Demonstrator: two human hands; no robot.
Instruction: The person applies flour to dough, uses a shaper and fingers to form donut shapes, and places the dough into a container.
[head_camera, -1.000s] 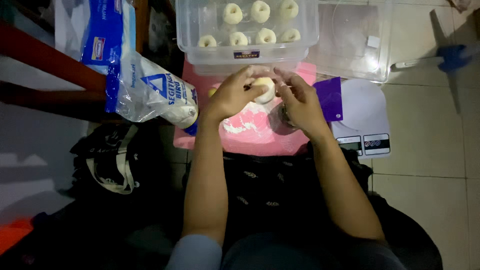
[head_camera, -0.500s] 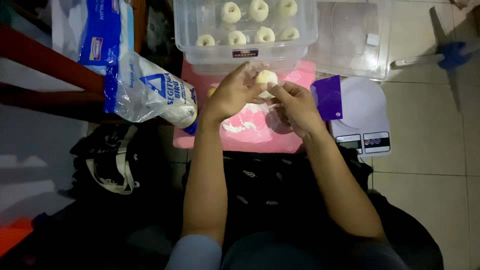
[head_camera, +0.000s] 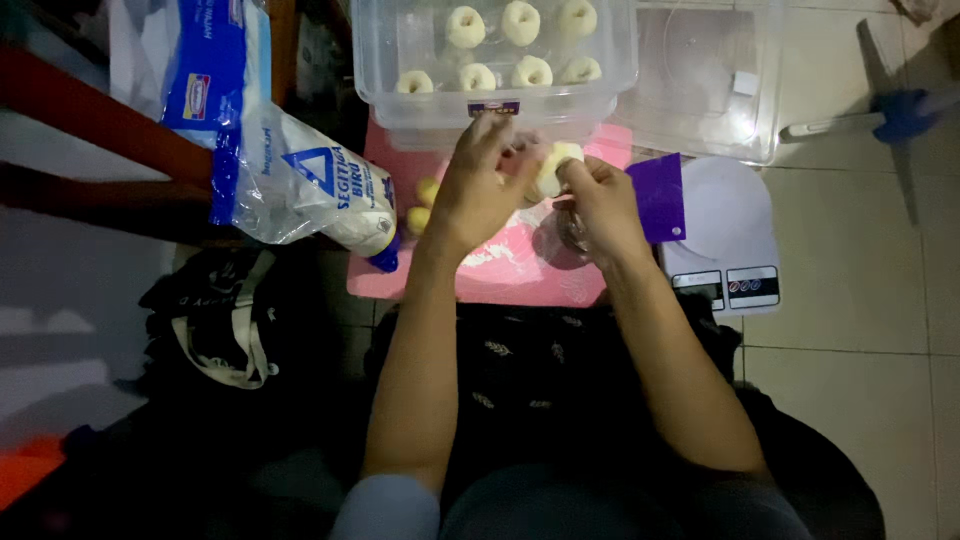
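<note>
While both forearms reach forward over the lap, the person's two hands meet above a pink mat (head_camera: 520, 275) on the floor. A pale dough ball (head_camera: 553, 166) sits between them, raised off the mat and just in front of the near wall of a clear plastic tub (head_camera: 400, 90). The right hand (head_camera: 598, 208) is closed on the dough ball from below and from the right, its fingertips pressed into the lower side of the ball. The left hand (head_camera: 480, 190) lies against the ball's left side with its fingers spread and partly extended toward the tub; whether those fingers actually clamp the dough cannot be told from this angle, though they appear to touch it.

Inside the tub, several rounded dough pieces (head_camera: 520, 22) lie in two rows. Two small yellowish lumps (head_camera: 422, 205) rest on the mat to the left of the left wrist, and a smear of white flour (head_camera: 492, 255) shows under that hand. A purple scraper (head_camera: 658, 198) lies at the mat's right edge, touching a white kitchen scale (head_camera: 725, 235). A flour bag (head_camera: 300, 185), blue and white, lies tilted on the left, its end reaching the mat. A clear lid (head_camera: 705, 70) rests beyond the scale, beside the tub.
</note>
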